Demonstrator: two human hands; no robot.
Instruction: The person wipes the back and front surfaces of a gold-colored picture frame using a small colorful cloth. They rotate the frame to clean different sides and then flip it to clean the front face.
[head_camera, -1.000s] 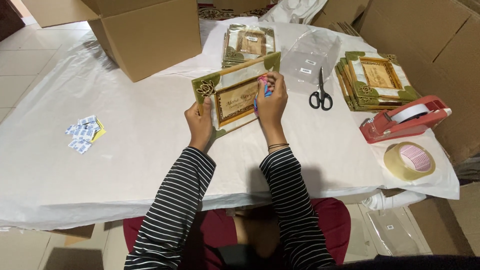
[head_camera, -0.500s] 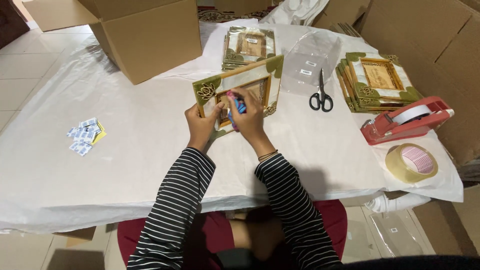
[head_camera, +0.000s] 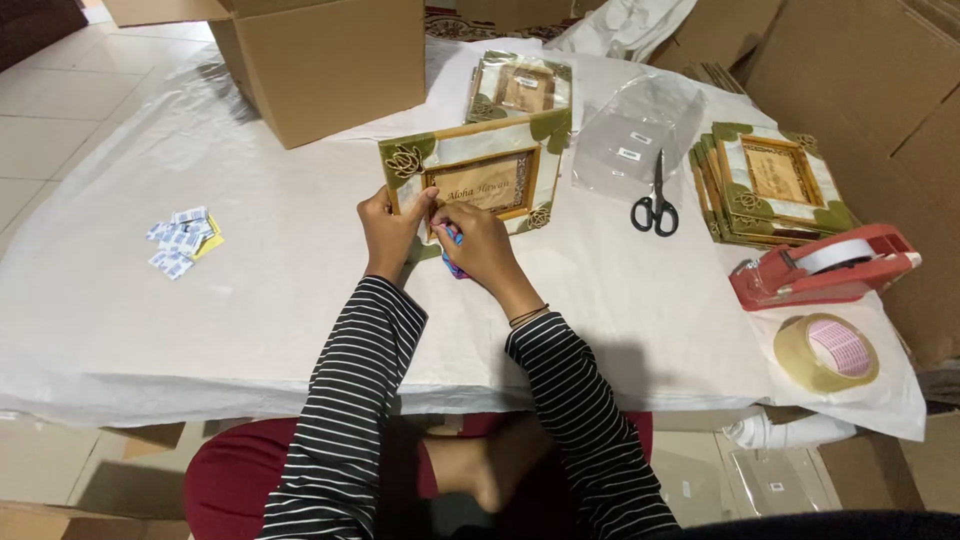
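Left hand (head_camera: 388, 228) grip pinches the picture frame (head_camera: 478, 175) at its lower-left edge | right hand (head_camera: 480, 245) grip closed on a small blue-and-pink item (head_camera: 453, 250) under the frame | frame propped tilted on the desk (head_camera: 250, 300) | scissors (head_camera: 655, 205), frame stack (head_camera: 768, 185) to the right

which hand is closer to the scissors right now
Right. The right hand is at the picture frame's lower edge, nearer the scissors; the left hand grips its far corner.

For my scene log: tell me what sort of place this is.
Probably a home packing spot for souvenirs. A stack of frames sits by a tape dispenser, with clear bags and a cardboard box on the covered table.
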